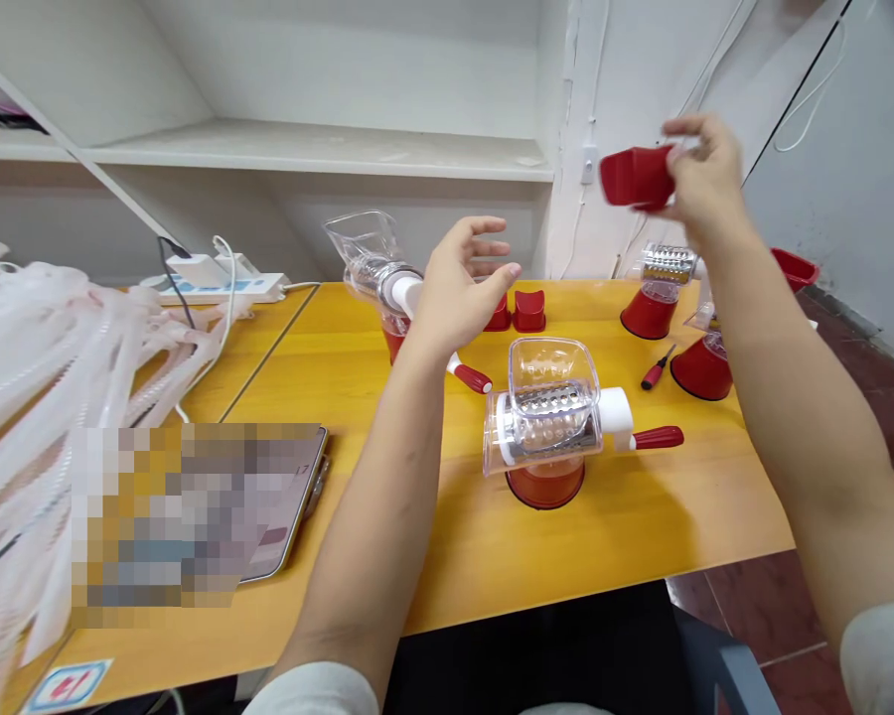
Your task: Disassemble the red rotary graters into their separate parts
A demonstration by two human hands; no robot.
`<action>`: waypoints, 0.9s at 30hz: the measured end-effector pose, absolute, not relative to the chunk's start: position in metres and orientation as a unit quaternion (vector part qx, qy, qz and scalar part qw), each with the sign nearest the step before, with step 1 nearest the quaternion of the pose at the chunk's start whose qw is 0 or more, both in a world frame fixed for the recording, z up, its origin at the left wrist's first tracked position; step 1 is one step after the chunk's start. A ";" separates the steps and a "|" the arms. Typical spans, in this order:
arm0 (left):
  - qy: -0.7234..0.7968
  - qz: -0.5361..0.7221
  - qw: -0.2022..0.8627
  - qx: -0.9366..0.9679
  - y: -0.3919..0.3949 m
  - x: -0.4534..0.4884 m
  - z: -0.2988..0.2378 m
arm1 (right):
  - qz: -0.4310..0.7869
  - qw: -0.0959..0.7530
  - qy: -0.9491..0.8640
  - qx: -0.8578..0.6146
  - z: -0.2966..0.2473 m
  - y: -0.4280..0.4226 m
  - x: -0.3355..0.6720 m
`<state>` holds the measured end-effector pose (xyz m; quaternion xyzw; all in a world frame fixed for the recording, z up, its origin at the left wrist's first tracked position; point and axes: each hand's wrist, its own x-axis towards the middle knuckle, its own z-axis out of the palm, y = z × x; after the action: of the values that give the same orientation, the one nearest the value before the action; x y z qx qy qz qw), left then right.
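My right hand point(704, 184) is raised at the upper right, its fingers closed on a red food pusher point(633, 177), slightly blurred. My left hand point(462, 288) is held in the air with its fingers apart and nothing in them. Below and between the hands, a rotary drum grater point(551, 422) stands on its red base, with a clear hopper facing up and a red-tipped crank handle point(657, 438) pointing right. Behind my left hand is another rotary grater point(376, 268), partly hidden by it. Two more red pushers point(528, 311) stand on the table near that hand, one partly covered.
More graters point(650, 298) stand at the table's right end, one partly hidden by my right arm. A small screwdriver point(657, 367) lies near them. To the left are a tablet point(290, 506), a power strip point(260, 288) with cables and a heap of clear plastic bags point(67, 397).
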<state>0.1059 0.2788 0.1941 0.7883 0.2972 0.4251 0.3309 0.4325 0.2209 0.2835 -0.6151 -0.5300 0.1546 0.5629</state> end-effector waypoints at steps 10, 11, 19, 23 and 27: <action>0.318 0.401 0.372 0.774 0.276 0.118 0.184 | 0.457 0.529 -0.480 -0.530 0.198 0.213 0.334; 0.334 0.398 0.369 0.771 0.277 0.116 0.184 | 0.427 0.515 -0.512 -0.539 0.200 0.212 0.335; 0.368 0.371 0.341 0.782 0.275 0.126 0.178 | 0.146 0.394 -0.710 -0.566 0.194 0.216 0.342; 0.399 0.357 0.317 0.783 0.278 0.123 0.174 | 0.149 0.350 -0.669 -0.639 0.163 0.238 0.372; 0.415 0.340 0.287 0.793 0.282 0.112 0.173 | 0.154 0.262 -0.589 -0.749 0.130 0.257 0.405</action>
<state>0.1122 0.2825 0.1728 0.7934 0.4153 0.3399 0.2872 0.4054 0.2573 0.1301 -0.7486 -0.5893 0.1542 0.2619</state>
